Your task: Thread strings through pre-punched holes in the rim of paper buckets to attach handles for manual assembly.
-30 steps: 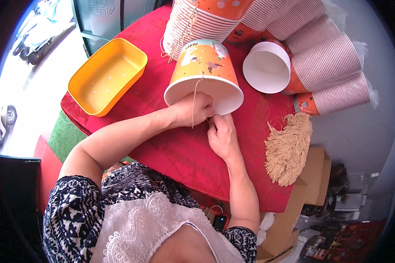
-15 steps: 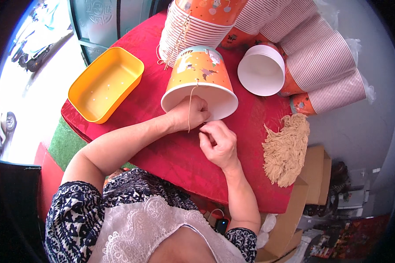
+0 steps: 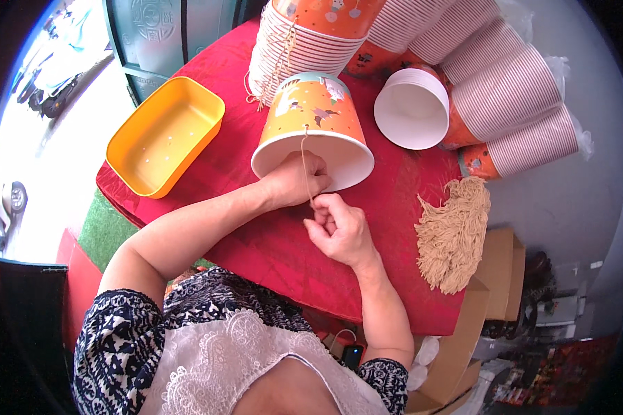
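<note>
An orange paper bucket (image 3: 325,109) printed with small pictures lies tipped on the red-covered table, its white-rimmed mouth toward me. From a hole near the upper rim hangs a thin tan string (image 3: 304,155). My left hand (image 3: 299,178) reaches into the mouth with its fingers curled closed; what they hold, if anything, is hidden. Just below the rim, my right hand (image 3: 339,228) is closed in a pinch on the lower part of the string, pulling it fairly straight past my left hand.
A yellow plastic tub (image 3: 165,138) with a few white bits stands at the left. Nested buckets (image 3: 304,52) rise behind, with more stacks (image 3: 509,90) lying at the right beside a white-mouthed bucket (image 3: 412,111). A bundle of tan strings (image 3: 453,235) lies by the table's right edge.
My right hand now has the string, which hung loose before, and the string slants toward its fingers. My left hand stays inside the bucket's mouth.
</note>
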Demonstrator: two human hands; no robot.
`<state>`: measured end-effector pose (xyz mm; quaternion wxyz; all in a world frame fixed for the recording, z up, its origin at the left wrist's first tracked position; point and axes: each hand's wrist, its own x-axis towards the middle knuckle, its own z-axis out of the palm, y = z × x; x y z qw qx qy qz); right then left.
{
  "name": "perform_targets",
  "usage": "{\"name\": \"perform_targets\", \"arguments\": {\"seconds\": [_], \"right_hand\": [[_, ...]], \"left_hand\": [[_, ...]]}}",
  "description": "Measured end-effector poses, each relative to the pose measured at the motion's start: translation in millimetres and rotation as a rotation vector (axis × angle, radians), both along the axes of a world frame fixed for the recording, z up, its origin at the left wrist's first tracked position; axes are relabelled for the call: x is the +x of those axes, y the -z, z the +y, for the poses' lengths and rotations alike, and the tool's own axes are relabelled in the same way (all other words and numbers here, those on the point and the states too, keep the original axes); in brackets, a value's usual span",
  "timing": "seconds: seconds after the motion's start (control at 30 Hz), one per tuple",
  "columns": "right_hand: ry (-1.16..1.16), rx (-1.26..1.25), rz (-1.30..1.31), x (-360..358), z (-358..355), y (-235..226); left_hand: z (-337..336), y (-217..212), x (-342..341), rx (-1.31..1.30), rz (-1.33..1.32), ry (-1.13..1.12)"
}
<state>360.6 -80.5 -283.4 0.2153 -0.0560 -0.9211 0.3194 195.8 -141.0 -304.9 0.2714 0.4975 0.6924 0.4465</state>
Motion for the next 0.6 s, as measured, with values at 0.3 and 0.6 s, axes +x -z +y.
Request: {"name": "perform_targets", "arguments": {"seconds": [0.3, 0.6], "right_hand": [[0.107, 0.231, 0.199, 3.4, 22.1, -9.7], [0.213, 0.19, 0.157, 10.1, 27.4, -9.9]], "left_hand": [[-4.2, -12.3, 1.0, 0.07, 0.097, 0.059], [-3.2, 0.5, -2.2, 0.138, 0.106, 0.088]]}}
